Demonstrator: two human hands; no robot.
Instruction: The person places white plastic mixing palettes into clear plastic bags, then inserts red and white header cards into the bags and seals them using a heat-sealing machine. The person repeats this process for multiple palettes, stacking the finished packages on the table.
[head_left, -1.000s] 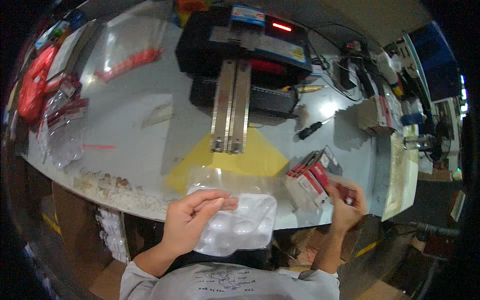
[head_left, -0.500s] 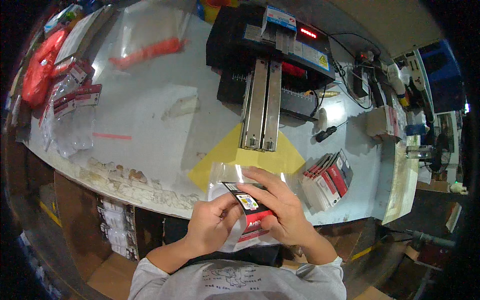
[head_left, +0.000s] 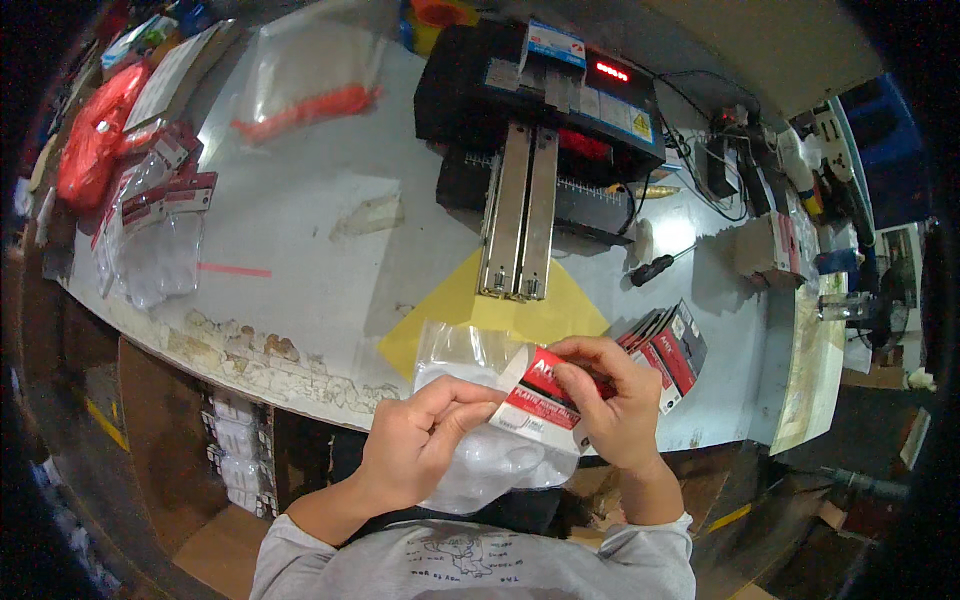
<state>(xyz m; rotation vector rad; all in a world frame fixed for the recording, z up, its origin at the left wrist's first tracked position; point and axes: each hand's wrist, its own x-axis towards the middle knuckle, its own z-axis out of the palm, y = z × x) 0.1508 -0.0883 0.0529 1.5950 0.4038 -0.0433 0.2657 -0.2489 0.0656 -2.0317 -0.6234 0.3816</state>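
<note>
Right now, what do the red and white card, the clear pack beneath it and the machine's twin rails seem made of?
Red and white card: likely thin printed cardboard, smooth, with crisp edges. Clear pack: apparently glossy plastic, see-through with bright highlights. Twin rails: probably bare metal, grey with a dull shine; I can't tell which metal.

A: How do the arms come in?
B: From below. The left forearm (head_left: 332,512) slants inward; the right forearm (head_left: 653,495) stands steeper.
A: And the left hand (head_left: 412,445)?
B: It points to the right, its fingers (head_left: 455,392) bent and pinched against the thumb.
A: The right hand (head_left: 622,408)?
B: Slightly farther from the body, its fingers curled inward and its bent thumb (head_left: 578,388) pressing.
A: Are they touching?
B: No, they're apart but near, in front of the chest.
</note>
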